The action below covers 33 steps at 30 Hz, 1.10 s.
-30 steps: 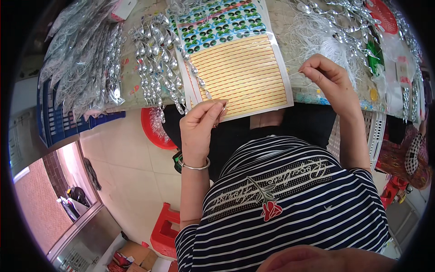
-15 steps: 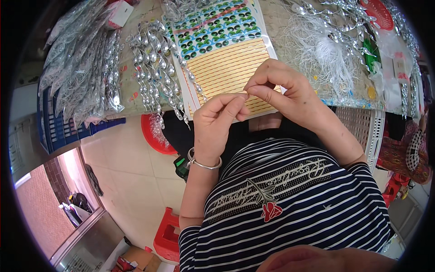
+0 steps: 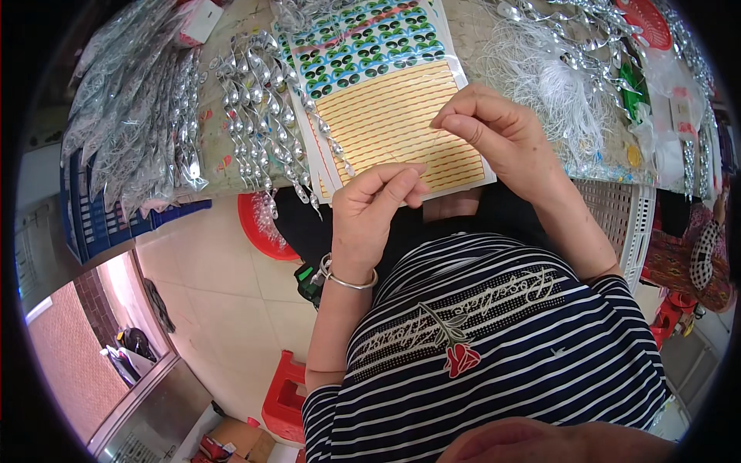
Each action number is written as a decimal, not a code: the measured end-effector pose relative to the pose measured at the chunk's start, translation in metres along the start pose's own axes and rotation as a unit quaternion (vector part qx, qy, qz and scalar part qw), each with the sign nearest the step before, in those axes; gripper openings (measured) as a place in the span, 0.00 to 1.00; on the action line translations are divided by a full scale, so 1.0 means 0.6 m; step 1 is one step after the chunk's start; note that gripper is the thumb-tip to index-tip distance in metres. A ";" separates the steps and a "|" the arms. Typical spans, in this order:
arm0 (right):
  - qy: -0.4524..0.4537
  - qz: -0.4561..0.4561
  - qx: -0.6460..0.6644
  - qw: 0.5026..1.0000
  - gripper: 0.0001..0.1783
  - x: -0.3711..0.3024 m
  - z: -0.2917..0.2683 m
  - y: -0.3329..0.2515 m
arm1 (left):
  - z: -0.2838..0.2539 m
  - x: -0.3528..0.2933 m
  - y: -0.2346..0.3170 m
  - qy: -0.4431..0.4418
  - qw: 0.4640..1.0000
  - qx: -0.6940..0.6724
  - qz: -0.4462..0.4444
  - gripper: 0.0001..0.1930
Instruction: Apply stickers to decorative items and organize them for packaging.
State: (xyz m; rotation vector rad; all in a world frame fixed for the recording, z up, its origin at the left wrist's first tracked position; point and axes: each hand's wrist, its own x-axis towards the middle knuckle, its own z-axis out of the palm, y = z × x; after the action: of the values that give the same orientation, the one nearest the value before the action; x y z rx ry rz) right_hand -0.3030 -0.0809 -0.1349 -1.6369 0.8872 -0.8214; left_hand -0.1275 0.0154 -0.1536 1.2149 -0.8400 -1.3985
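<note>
My left hand (image 3: 374,207), a silver bangle on its wrist, pinches thumb against forefinger near the front of a sticker sheet (image 3: 386,104). Farther right and a little higher, my right hand (image 3: 502,133) is closed in a pinch too. What the fingertips hold is too fine to make out; a faint thread-like line shows by the right fingertips. Yellow with wavy red lines, the sheet has rows of green and black eye-shaped stickers (image 3: 370,48) at its far part. Twisted silver lures (image 3: 266,108) lie left of it, some hanging over the table edge.
Bagged silver lures (image 3: 139,116) pile up at the left above a blue crate (image 3: 85,208). White threads (image 3: 559,96) are bunched on the right, near a red basket (image 3: 647,21). Below the table are a red basin (image 3: 258,231), a red stool (image 3: 284,393) and a white crate (image 3: 617,220).
My hands have drawn apart: the right moved up and to the right, while the left stayed nearly in place. Both keep their pinch.
</note>
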 end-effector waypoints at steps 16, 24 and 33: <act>-0.038 0.070 0.066 0.995 0.13 -0.006 -0.001 -0.004 | 0.007 0.003 0.009 -0.010 1.000 -0.014 0.002 0.09; -0.116 0.129 0.160 0.972 0.10 -0.021 0.014 -0.006 | 0.006 0.001 -0.003 -0.039 0.999 -0.030 -0.014 0.09; -0.063 0.132 0.146 0.978 0.04 -0.017 0.020 -0.001 | 0.006 -0.003 -0.003 -0.053 0.997 -0.017 -0.046 0.08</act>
State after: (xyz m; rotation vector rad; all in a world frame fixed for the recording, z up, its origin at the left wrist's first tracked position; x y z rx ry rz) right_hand -0.2974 -0.0660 -0.1376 -1.2686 0.8295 -0.6227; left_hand -0.1315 0.0170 -0.1543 1.1754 -0.8389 -1.5567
